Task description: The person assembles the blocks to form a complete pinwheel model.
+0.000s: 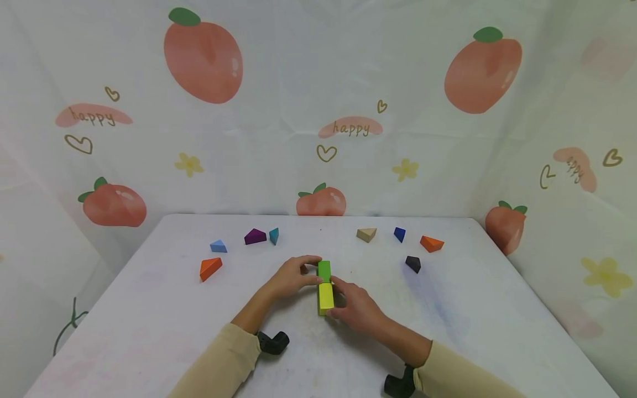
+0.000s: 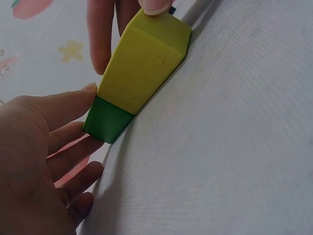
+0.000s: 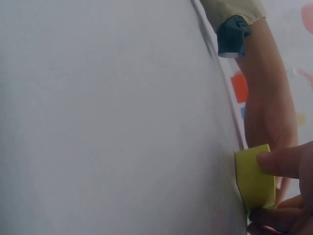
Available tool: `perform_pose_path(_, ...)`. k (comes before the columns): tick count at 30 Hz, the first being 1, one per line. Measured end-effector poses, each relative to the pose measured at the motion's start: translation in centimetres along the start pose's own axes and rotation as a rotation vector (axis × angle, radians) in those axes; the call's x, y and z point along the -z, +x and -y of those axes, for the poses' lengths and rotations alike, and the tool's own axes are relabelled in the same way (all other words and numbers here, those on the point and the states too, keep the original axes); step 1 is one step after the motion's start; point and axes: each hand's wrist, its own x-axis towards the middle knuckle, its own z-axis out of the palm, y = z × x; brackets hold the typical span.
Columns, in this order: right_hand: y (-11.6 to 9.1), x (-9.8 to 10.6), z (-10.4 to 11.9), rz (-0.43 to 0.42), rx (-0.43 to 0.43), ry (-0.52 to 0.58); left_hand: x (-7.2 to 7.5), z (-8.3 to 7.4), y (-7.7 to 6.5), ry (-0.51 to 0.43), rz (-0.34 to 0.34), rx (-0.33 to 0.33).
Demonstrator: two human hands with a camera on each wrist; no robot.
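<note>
A green block (image 1: pixel 324 271) and a yellow block (image 1: pixel 325 298) lie end to end on the white table, the yellow one nearer me. My left hand (image 1: pixel 288 279) pinches the green block from the left, thumb by the seam and fingers towards its far end. On the right side, my right hand (image 1: pixel 359 307) grips the yellow block, its thumb at the near end and fingers close to the seam. The left wrist view shows the yellow block (image 2: pixel 142 58) touching the green block (image 2: pixel 107 120). Much of the green block is hidden in the right wrist view.
At left lie an orange block (image 1: pixel 211 268), a light blue block (image 1: pixel 218 246), a purple block (image 1: pixel 255 236) and a teal block (image 1: pixel 274 236). Beige (image 1: pixel 366 235), dark blue (image 1: pixel 400 235), orange (image 1: pixel 432 244) and black (image 1: pixel 413 264) blocks lie at right. A printed curtain (image 1: pixel 278 110) hangs behind.
</note>
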Motion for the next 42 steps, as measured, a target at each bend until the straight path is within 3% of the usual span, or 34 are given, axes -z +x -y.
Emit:
perform_pose_path(11, -0.2, -0.1, 0.1, -0.007, 0.0, -0.005, -0.2, -0.2, -0.4, 0.027, 0.001, -0.011)
perform_pose_path(20, -0.4, 0.0, -0.2, -0.015, 0.02, 0.035, -0.9, -1.1, -1.7, 0.285, 0.032, -0.133)
perform_pose_path(24, -0.4, -0.1, -0.3, -0.021, 0.033, 0.056, -1.4, -1.5, -2.3, 0.328, 0.029, -0.167)
perform_pose_path(28, -0.4, -0.2, -0.4, -0.03, 0.045, 0.057, -1.8, -1.6, -2.7, 0.377, 0.019, -0.156)
perform_pose_path(42, -0.4, -0.6, -0.3, -0.041, 0.056, 0.075, -2.0, -1.8, -2.9, 0.346, 0.03, -0.144)
